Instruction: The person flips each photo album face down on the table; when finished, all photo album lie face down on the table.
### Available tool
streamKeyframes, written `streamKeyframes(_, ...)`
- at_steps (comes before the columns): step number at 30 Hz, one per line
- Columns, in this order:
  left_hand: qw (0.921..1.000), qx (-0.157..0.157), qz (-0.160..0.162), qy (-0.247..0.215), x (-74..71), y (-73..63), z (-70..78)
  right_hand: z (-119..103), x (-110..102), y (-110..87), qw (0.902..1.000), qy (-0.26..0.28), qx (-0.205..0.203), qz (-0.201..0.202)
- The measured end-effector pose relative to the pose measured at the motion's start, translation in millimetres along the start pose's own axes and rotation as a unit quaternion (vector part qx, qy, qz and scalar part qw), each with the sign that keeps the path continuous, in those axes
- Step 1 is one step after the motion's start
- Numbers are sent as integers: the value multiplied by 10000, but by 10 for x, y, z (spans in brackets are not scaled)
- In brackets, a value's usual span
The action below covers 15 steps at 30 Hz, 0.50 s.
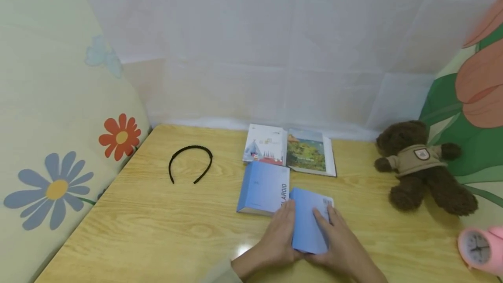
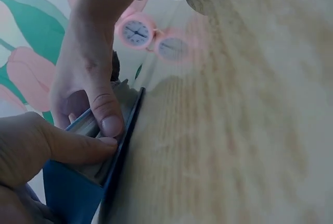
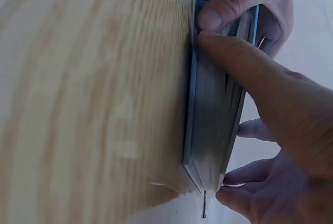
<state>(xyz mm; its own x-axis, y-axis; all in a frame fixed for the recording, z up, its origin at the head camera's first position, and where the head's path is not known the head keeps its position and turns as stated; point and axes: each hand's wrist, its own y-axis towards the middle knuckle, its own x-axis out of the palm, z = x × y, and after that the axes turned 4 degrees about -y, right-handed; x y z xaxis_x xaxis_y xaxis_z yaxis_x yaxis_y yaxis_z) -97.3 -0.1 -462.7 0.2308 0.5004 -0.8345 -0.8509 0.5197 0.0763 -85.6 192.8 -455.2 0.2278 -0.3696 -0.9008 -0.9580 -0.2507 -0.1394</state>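
Note:
Both hands hold a blue photo album [image 1: 309, 222] low over the wooden table, near its front. On the album's left edge lies my left hand [image 1: 277, 232], while my right hand [image 1: 346, 246] grips the right side with fingers over the cover. Both thumbs press at the near edge of the pages, as the page block [image 3: 210, 99] in the right wrist view shows. Touching or nearly touching its left side is a second blue album [image 1: 265, 187] with dark lettering along one edge. Behind that lie a white album [image 1: 265, 143] with a tent picture and a landscape album [image 1: 306, 150].
A black headband [image 1: 191, 147] lies to the left on the wooden table [image 1: 177, 230]. To the right sits a brown teddy bear [image 1: 418, 165] in a beige top, with a pink alarm clock [image 1: 479, 248] at the front right corner. A white sheet [image 1: 255, 56] hangs behind.

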Motion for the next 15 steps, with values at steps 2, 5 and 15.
streamKeyframes(2,9991,36,-49,-408,-28,-11,4,0,0,-16,9999,95,-46,84)
streamKeyframes(5,9954,201,-161,-921,-116,-25,18,-5,-4,-39,9993,329,-26,146)
streamKeyframes(15,9875,787,-497,-1274,-435,-54,122,-35,5,-109,9898,1184,-602,514)
